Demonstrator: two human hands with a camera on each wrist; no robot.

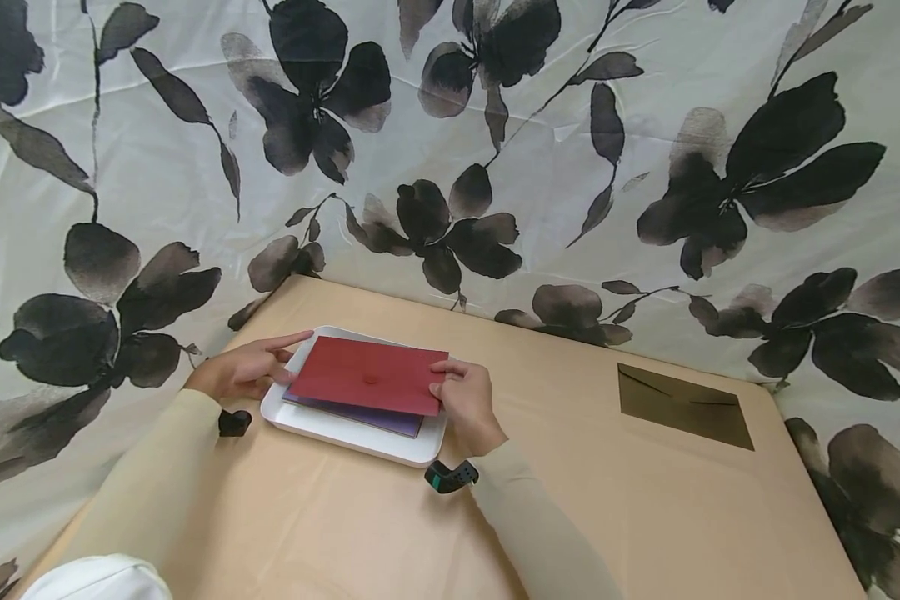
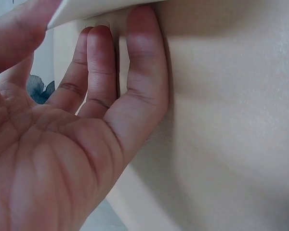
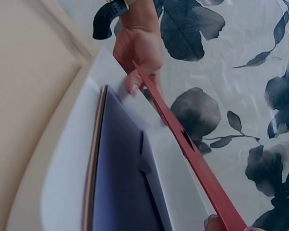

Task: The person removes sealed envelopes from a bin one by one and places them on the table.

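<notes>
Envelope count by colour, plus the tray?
Red envelope: 1, held over the tray by the left hand and right hand
Purple envelope: 1, in the tray
Dark olive envelope: 1, on the table
White tray: 1
Total: 4

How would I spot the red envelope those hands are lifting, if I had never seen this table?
Start at the tan table and find the white tray near its left end. The red envelope is held just above that tray, between the left hand and the right hand. Unlike the purple envelope beneath it and the dark olive envelope far right, it is red.
</notes>
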